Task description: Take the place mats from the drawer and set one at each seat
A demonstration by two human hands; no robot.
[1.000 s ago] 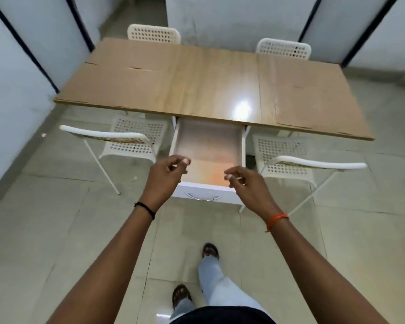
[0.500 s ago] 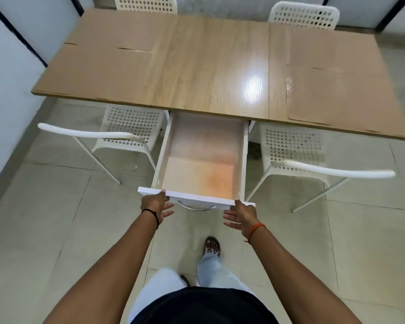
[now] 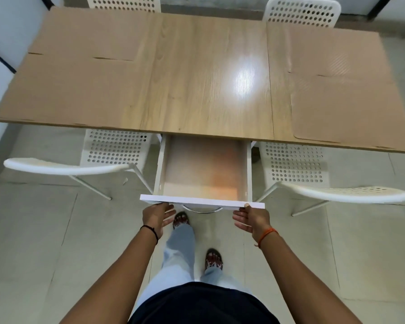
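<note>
Hands have dropped below the drawer (image 3: 202, 169) front at frame centre since a half-second ago: left hand (image 3: 158, 217) and right hand (image 3: 250, 218), fingers straight, holding nothing, press it. Mats (image 3: 344, 108) lie on the worktop (image 3: 197, 78).

The white drawer front panel (image 3: 201, 203) hides most of the curved chrome handle (image 3: 201, 210) and the thumb side of the left hand (image 3: 158, 217). The light wooden tabletop (image 3: 197, 76) covers the drawer's rear portion. Both far white perforated chairs (image 3: 302, 11) are cut off by the top edge, and the tan cardboard-coloured place mat (image 3: 351, 113) at near right runs past the right edge.
</note>
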